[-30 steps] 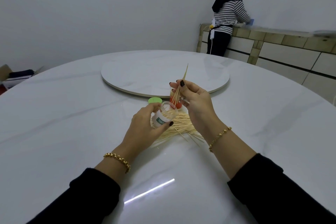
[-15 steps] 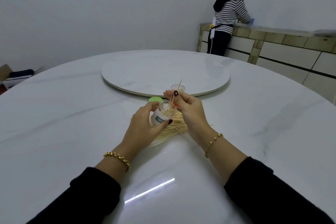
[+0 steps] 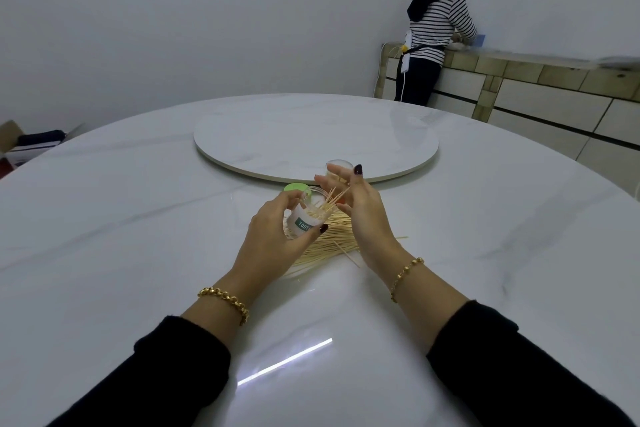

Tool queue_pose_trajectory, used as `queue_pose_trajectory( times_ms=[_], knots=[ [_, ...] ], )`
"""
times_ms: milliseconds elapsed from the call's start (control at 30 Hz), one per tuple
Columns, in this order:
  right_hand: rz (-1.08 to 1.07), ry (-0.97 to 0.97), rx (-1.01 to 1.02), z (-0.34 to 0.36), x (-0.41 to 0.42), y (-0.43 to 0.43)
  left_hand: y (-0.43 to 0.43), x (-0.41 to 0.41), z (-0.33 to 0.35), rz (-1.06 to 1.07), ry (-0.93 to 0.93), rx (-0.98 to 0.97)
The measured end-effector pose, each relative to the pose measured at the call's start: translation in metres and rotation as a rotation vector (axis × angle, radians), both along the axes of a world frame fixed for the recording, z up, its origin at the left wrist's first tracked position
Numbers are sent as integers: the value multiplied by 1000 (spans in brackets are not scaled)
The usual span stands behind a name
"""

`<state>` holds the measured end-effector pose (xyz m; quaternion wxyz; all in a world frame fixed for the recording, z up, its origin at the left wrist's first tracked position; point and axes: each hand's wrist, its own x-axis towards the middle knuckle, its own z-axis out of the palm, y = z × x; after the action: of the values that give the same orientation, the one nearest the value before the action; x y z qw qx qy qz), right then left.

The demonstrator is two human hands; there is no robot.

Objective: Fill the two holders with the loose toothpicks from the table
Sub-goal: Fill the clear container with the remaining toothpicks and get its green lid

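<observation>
My left hand (image 3: pixel 273 236) grips a clear toothpick holder (image 3: pixel 305 220) with a white and green label, tilted to the right just above the table. Several toothpicks (image 3: pixel 333 200) stick out of its mouth at a slant. My right hand (image 3: pixel 363 215) is beside the mouth with its fingers straight, palm towards the protruding tips. A pile of loose toothpicks (image 3: pixel 329 243) lies on the white table under both hands. A second clear holder (image 3: pixel 337 165) stands behind my right fingers, mostly hidden.
A green lid (image 3: pixel 294 187) lies on the table (image 3: pixel 138 253) behind the held holder. A round turntable (image 3: pixel 311 139) fills the table's middle. A person in a striped top (image 3: pixel 436 31) stands at a tiled counter (image 3: pixel 554 80) at the far right.
My right hand lowered a pinched bunch of toothpicks into the held holder and let its fingers straighten. The second holder behind came into view.
</observation>
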<state>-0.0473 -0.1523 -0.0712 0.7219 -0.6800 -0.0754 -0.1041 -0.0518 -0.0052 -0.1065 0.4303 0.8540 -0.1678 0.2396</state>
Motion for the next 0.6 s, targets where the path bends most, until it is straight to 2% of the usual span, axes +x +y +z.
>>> queue_pose_trajectory(
  times_ms=[167,300,500,600],
  knots=[
    [4,-105,-151,-11,-3,4,0,0,0,2,-9,-13],
    [17,-244,-388,-18,-3,6,0,-1,1,14,-19,-23],
    [-16,-221,-415,-20,1,-2,1,-1,2,-17,-18,-51],
    [-111,-295,-409,-19,1,-4,3,1,1,4,5,-52]
  ],
)
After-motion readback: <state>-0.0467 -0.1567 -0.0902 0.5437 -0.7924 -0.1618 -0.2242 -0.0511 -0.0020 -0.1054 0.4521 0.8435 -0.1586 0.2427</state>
